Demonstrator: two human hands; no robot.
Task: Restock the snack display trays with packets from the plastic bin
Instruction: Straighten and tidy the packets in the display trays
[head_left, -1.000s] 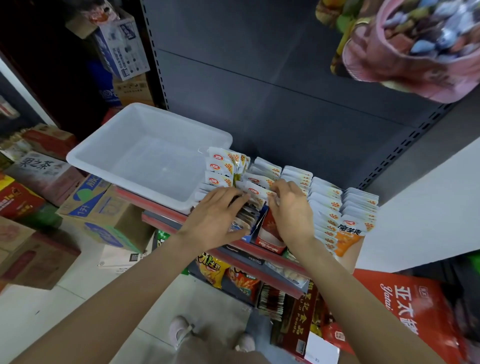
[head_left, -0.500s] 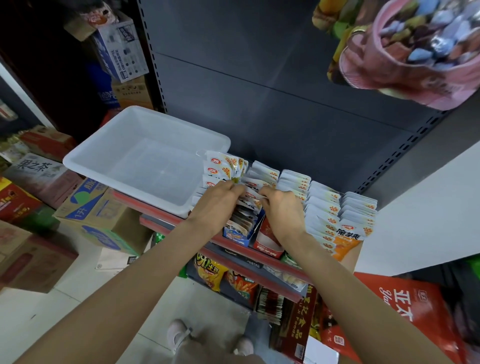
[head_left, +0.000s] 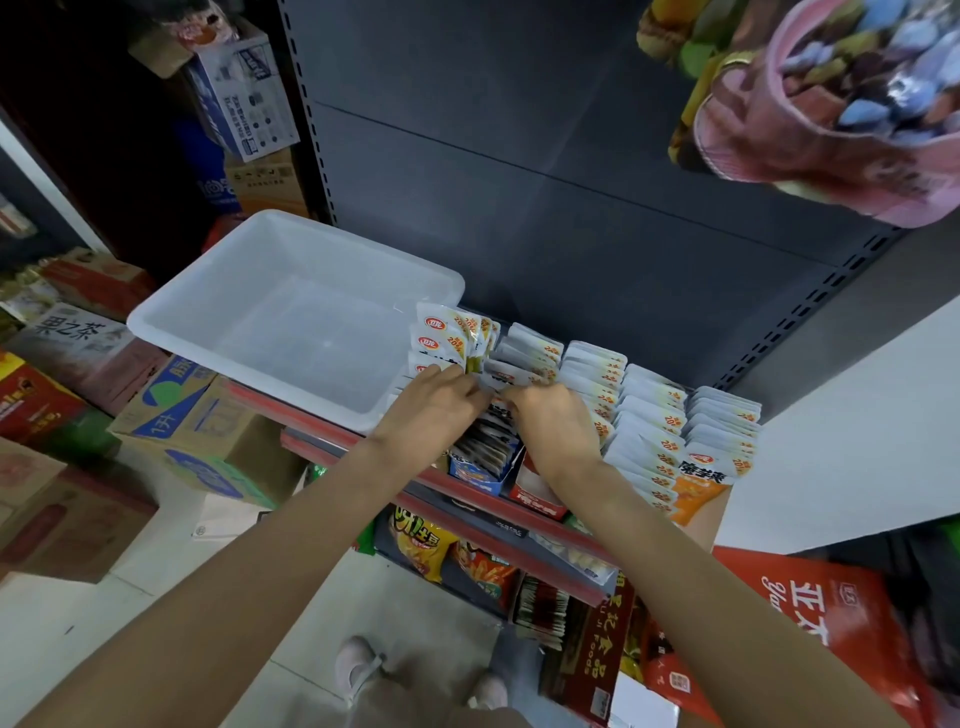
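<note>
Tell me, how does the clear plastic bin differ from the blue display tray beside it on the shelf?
The clear plastic bin is wide, see-through and holds nothing visible; the blue display tray is narrow, printed and packed with upright snack packets. The bin lies untouched, while the left hand and right hand work over the tray. Both sit on the same red-edged shelf.

Room to reach lies over the plastic bin – its well is open from above. To its right, upright packets crowd the shelf edge in tight rows, both hands already among them. Behind stands the dark back panel – overhead, a pink bag juts in.
</note>
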